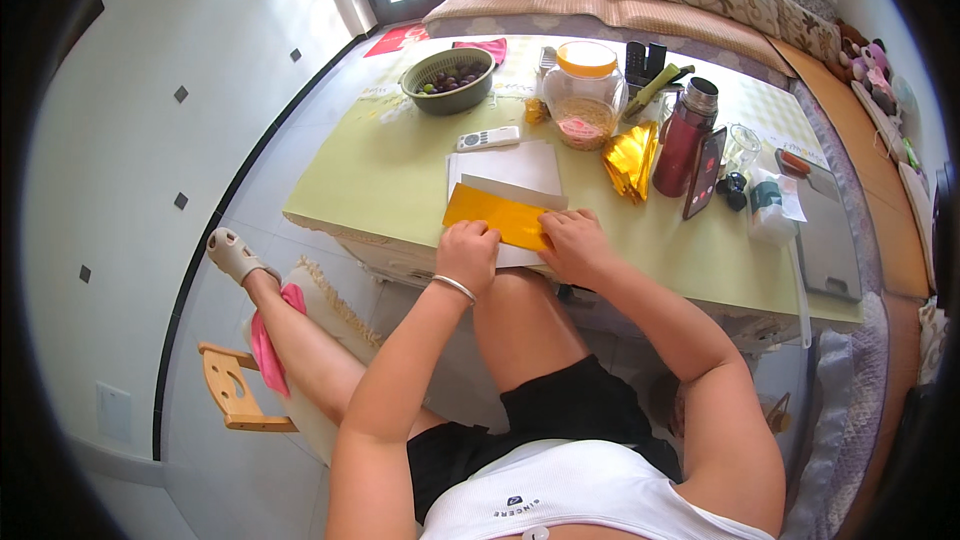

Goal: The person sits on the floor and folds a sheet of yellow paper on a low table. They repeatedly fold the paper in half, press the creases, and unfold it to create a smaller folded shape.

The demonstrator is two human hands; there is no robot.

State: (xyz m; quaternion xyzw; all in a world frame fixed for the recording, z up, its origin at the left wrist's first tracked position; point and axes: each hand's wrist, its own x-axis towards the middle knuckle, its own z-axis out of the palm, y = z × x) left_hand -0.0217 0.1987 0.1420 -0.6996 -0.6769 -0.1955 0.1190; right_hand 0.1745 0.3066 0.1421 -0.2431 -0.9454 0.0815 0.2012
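A folded sheet of shiny gold paper [497, 212] lies at the table's near edge, with a grey-white strip showing along its far side. My left hand [468, 251] has its fingers curled on the near left edge of the paper. At the right end my right hand [577, 246] grips the paper between thumb and fingers. Beneath and beyond it are white paper sheets [520, 165]. Just past those sits a white remote control [488, 138]. Crumpled gold foil paper [630, 162] stands to the right, close to a dark red thermos [685, 140].
A green basket of dark fruit [408, 90] stands at the far left of the table [370, 165]. Near the middle is a clear jar with an orange lid [587, 58]. An upright phone [706, 173], tissue pack [772, 208] and grey cutting board [825, 225] occupy the right side.
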